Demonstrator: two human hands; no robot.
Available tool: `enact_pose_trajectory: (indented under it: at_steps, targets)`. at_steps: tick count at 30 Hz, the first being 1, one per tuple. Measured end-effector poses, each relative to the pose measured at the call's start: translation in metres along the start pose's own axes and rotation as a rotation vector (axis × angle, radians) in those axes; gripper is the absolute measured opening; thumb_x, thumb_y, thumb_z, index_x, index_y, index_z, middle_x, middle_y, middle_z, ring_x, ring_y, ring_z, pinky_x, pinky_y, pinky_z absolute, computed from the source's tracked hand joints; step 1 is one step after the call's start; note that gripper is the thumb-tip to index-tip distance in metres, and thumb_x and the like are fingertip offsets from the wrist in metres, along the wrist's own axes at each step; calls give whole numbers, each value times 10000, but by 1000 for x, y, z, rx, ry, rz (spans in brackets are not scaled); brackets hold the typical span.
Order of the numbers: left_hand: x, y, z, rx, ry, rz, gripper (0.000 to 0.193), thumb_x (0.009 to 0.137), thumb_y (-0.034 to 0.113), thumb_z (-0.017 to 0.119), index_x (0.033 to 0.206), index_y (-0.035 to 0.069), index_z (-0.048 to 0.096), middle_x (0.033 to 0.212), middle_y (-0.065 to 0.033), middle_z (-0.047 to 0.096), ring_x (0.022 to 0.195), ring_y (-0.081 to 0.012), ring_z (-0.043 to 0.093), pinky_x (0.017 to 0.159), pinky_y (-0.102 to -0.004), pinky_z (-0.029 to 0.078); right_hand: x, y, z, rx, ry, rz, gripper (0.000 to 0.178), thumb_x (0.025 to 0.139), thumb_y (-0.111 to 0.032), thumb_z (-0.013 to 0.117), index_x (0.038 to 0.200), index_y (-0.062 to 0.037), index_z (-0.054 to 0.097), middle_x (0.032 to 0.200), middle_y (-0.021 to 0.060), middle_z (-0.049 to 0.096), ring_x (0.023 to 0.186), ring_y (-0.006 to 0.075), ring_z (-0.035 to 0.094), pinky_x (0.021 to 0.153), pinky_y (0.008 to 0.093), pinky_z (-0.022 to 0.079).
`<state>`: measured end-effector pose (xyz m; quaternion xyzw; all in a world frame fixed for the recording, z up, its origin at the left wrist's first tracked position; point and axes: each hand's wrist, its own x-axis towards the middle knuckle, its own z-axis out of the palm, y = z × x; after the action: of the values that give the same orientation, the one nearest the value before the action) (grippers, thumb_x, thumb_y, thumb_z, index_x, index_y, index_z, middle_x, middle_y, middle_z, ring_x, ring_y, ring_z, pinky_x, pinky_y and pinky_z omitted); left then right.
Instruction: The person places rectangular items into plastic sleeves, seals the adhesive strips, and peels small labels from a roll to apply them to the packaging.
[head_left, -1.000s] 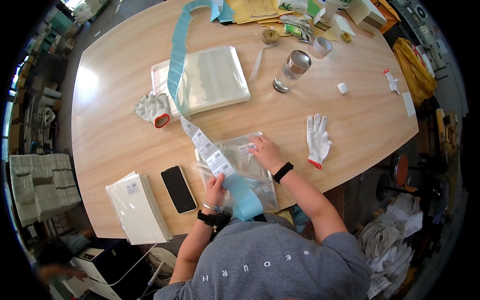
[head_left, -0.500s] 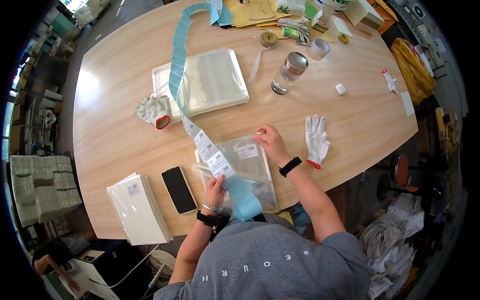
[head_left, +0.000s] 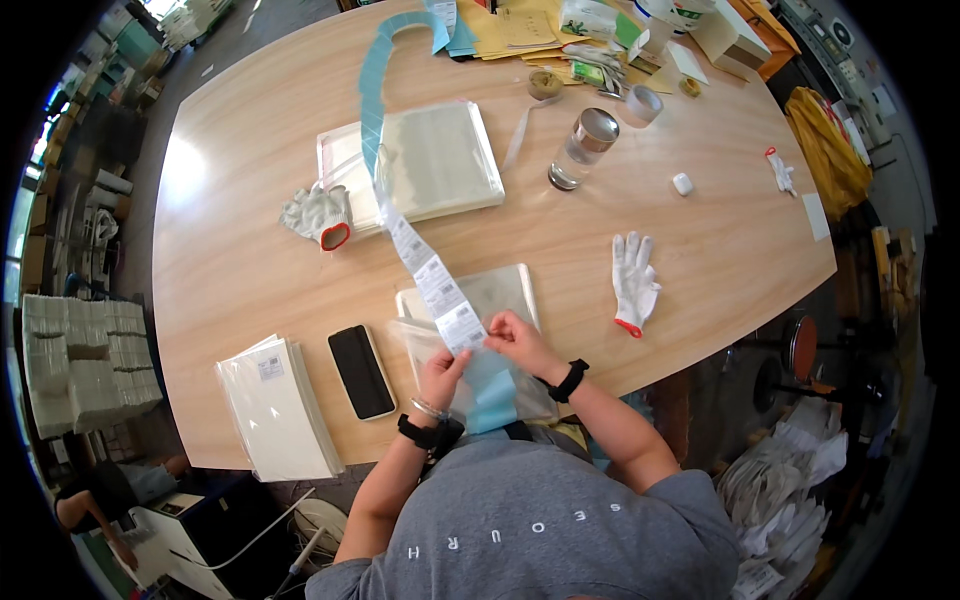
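Observation:
A long strip of white printed labels on blue backing (head_left: 436, 287) runs down the table toward me, its blue end hanging by my waist. My left hand (head_left: 438, 380) pinches the strip at its lower edge. The closed fingertips of my right hand (head_left: 522, 345) meet at the strip's right edge, on a label. Beneath both hands lies a stack of clear plastic bags (head_left: 510, 290), partly hidden by the strip and my hands.
A black phone (head_left: 362, 372) and a stack of bagged white sheets (head_left: 285, 410) lie left. Beyond are more clear bags (head_left: 440, 155) and a white glove (head_left: 318, 215). Another glove (head_left: 633, 280) and a glass bottle (head_left: 582, 150) are to the right.
My right hand has left the bag's far edge and come left and nearer, onto the label strip beside my left hand. The label on the top bag no longer shows.

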<state>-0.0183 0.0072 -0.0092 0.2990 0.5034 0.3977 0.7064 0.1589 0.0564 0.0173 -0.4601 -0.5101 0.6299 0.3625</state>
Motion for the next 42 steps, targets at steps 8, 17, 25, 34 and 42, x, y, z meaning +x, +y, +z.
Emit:
enact_pose_trajectory:
  at_steps: [8, 17, 25, 34, 42]
  targets:
    - [13, 0, -1, -401, 126, -78, 249, 852, 270, 560, 876, 26, 604, 791, -14, 603, 691, -101, 561, 627, -216, 449, -6, -24, 3, -530, -57, -295, 213, 757, -45, 581, 967, -77, 597, 799, 161, 586, 720, 245, 592, 624, 313, 455]
    - [14, -6, -6, -457, 190, -117, 239, 862, 262, 544, 885, 29, 592, 788, -11, 593, 691, -101, 567, 625, -230, 467, -21, -41, -12, -425, 27, -542, 164, 749, -35, 602, 905, -56, 647, 830, 91, 605, 809, 218, 569, 734, 293, 444]
    - [9, -4, -5, -417, 154, -74, 228, 878, 241, 518, 937, 29, 580, 871, -33, 610, 753, -113, 589, 666, -251, 485, 38, -2, -54, -214, 223, 73, 142, 782, -82, 603, 879, 16, 639, 769, 74, 638, 662, 95, 559, 600, 216, 443]
    - [10, -7, -7, -454, 148, -82, 196, 874, 234, 520, 890, 48, 580, 851, -29, 619, 731, -107, 585, 656, -236, 476, 50, 1, -41, -814, 212, -154, 259, 716, -122, 649, 960, -47, 611, 813, 85, 606, 716, 218, 585, 630, 306, 468]
    - [7, 1, 3, -464, 184, -83, 212, 879, 227, 517, 931, 33, 586, 847, -11, 607, 712, -87, 564, 617, -222, 450, 81, 3, -72, -756, 281, -240, 212, 672, -151, 691, 829, -58, 584, 773, 67, 536, 729, 228, 550, 649, 316, 459]
